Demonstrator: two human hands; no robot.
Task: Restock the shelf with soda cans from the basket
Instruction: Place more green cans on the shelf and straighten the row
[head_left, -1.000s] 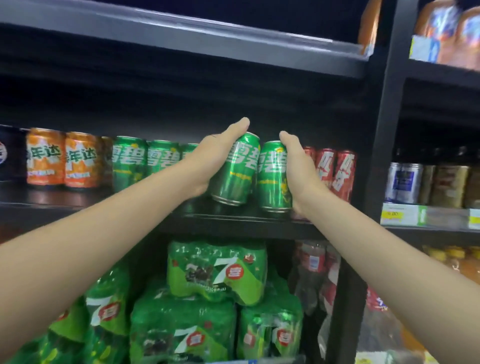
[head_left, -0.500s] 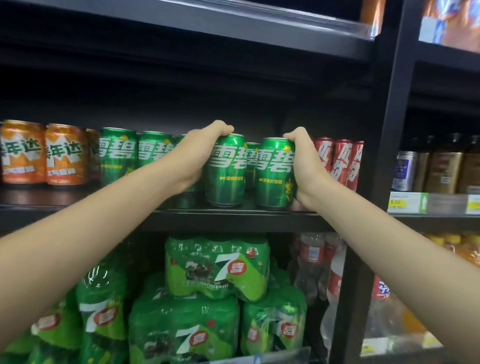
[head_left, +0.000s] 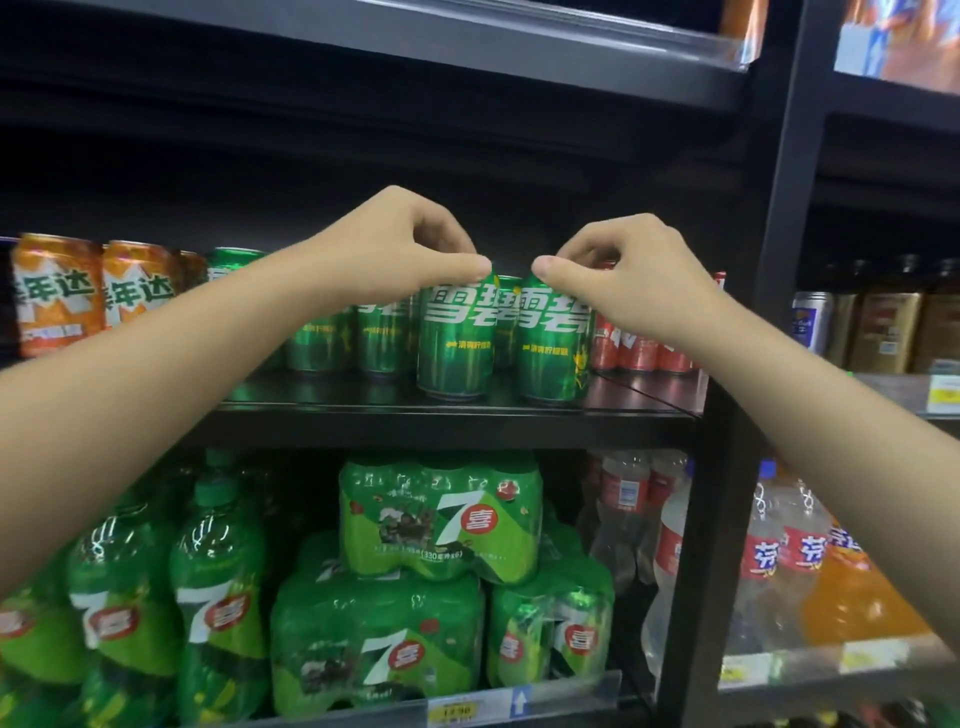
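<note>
Two green soda cans stand upright side by side at the front of the black shelf (head_left: 467, 410). My left hand (head_left: 395, 249) pinches the top rim of the left green can (head_left: 454, 343) from above. My right hand (head_left: 623, 260) pinches the top rim of the right green can (head_left: 553, 348) the same way. Both cans rest on the shelf board with their labels facing me. More green cans (head_left: 322, 338) stand in rows behind and to the left. The basket is not in view.
Orange cans (head_left: 57, 296) stand at the left of the same shelf and red cans (head_left: 639, 348) at the right. Green six-packs (head_left: 441, 519) and green bottles (head_left: 218, 587) fill the shelf below. A black upright post (head_left: 779, 208) separates the neighbouring bay.
The two cans went from tilted in my grip to standing upright on the shelf. Both hands shifted from wrapping the cans' sides to pinching their tops.
</note>
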